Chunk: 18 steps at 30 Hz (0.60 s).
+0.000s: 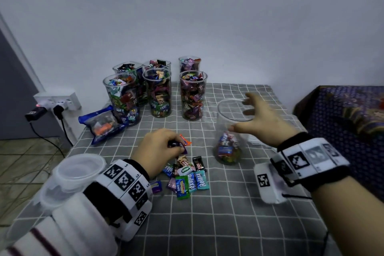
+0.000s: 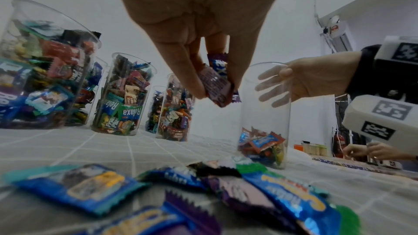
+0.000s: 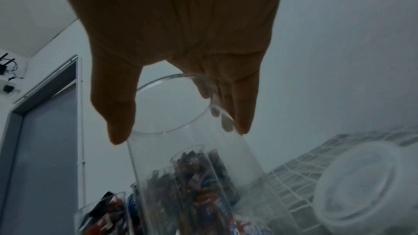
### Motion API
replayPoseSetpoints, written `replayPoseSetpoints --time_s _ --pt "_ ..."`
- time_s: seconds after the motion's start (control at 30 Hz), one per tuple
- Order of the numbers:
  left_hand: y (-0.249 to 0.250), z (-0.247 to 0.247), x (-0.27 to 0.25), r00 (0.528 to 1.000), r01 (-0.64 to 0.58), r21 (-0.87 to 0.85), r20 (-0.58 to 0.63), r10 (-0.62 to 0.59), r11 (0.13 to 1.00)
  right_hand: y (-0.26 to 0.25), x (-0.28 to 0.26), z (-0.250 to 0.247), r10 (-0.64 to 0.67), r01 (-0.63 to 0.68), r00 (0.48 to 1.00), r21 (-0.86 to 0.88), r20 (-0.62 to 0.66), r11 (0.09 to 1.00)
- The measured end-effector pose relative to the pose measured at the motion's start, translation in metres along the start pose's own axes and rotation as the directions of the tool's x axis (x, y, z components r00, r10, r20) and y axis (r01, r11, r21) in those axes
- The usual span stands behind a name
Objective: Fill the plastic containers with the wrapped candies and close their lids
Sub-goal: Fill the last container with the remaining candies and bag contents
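Stacked at the near left table edge, just beside the left wrist: clear lids point(image 1: 78, 169), frosted and round. Further in, on the grey checked cloth point(image 1: 218, 214), left hand point(image 1: 158, 149) with fingers curled down, pinching a few wrapped candies point(image 2: 216, 85) just above the loose pile point(image 1: 185, 174); purple wrapper with letters "ex" readable in the left wrist view, orange wrapper end visible in the head view. Readable in the pile: "Relaxa" twice on teal wrappers, once more on a blue one. Behind, along the wall, six full containers point(image 1: 158, 93) standing upright, lids off; "Relaxa" and "Coffee Candy" legible through the walls. Left of these, lying flat, a blue candy bag point(image 1: 102, 123). To the right, an almost empty container point(image 1: 231, 131), upright, candies only at its bottom. Right hand point(image 1: 264, 118) spread wide around its upper part, thumb on the near side, fingers on the far side, seen through the plastic; firm contact not possible to tell.
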<state>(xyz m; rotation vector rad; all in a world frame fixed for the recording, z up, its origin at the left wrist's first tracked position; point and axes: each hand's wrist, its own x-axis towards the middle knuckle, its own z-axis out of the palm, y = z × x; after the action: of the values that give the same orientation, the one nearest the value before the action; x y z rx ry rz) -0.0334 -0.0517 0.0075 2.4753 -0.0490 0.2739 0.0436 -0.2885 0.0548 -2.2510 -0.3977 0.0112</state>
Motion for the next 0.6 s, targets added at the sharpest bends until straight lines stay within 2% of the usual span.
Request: replayPoseSetpoints --time_s 0.23,0.37,0.6 --pt "-0.001 -0.02 0.004 0.982 -0.078 -0.14 -0.183 0.052 0.987 -0.026 0.029 0.043 -0.073 0.071 0.997 0.07 0.025 0.995" --pt "0.017 -0.046 0.017 0.955 -0.188 -0.218 -0.268 0.126 0.958 -0.039 0.04 0.061 -0.105 0.101 0.994 0.097 0.042 0.99" --pt "0.05 -0.058 0.066 0.937 -0.212 -0.259 -0.328 0.12 0.942 -0.045 0.042 0.073 -0.082 0.077 0.996 0.118 0.038 0.99"
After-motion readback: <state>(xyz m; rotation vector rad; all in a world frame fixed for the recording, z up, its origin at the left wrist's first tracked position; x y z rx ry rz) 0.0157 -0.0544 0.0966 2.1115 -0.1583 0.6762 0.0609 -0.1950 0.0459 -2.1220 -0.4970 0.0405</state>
